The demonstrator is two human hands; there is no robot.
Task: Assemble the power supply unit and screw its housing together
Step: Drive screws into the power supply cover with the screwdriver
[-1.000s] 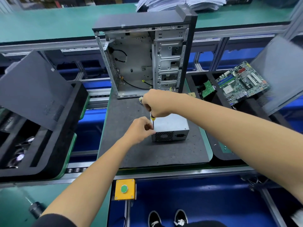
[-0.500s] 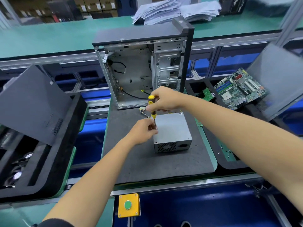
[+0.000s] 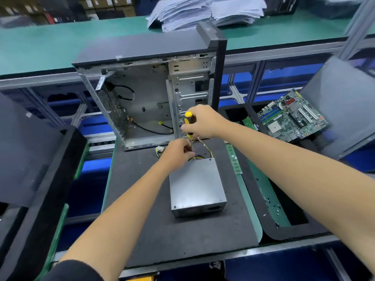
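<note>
Currently far-left PSU [image 3: 195, 183] screw | right hand [image 3: 205, 122] grips screwdriver [image 3: 188, 123] | left hand [image 3: 177, 152] pinches shaft below | near-left, far-right screws look seated

A green-topped bench [image 3: 60, 43] runs across the back, stacked papers [image 3: 203, 11] on it, aluminium framing [image 3: 243, 63] beneath.

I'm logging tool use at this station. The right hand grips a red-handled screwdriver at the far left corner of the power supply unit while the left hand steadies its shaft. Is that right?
Not quite: the head view shows the screwdriver has a yellow and black handle, not red. Otherwise right: the right hand grips it at the far left corner of the power supply unit, and the left hand steadies its shaft.
</note>
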